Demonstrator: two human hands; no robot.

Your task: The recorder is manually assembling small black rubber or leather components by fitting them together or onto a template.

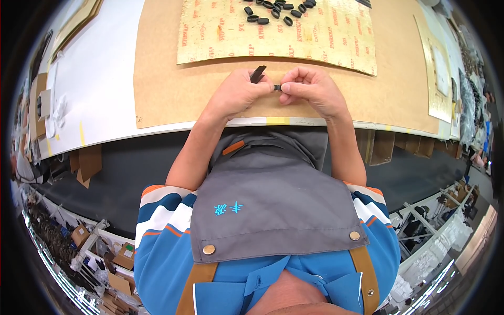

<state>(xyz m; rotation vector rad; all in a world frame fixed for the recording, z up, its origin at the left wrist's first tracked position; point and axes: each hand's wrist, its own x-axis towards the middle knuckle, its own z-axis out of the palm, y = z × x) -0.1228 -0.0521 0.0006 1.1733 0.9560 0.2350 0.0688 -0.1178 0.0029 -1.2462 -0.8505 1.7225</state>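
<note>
Close to the table's near edge, my two hands meet over a brown board. My left hand (242,92) is closed on black strips (258,74), whose ends stick up past its thumb. A short black piece (277,87) spans the gap between my fingertips. Its other end is pinched between thumb and forefinger of my right hand (313,90). Whether this piece is part of the strips in my left hand is hidden by the fingers. Beyond my hands, several small black loops (276,13) lie loose on a yellowish printed sheet (236,44).
The brown board (157,94) lies on a white table (105,100). At the right rests another yellowish sheet (428,63); brown card pieces (73,29) lie at the far left. Dark strips (364,2) show at the sheet's far right corner. Cardboard (382,147) hangs below the table edge.
</note>
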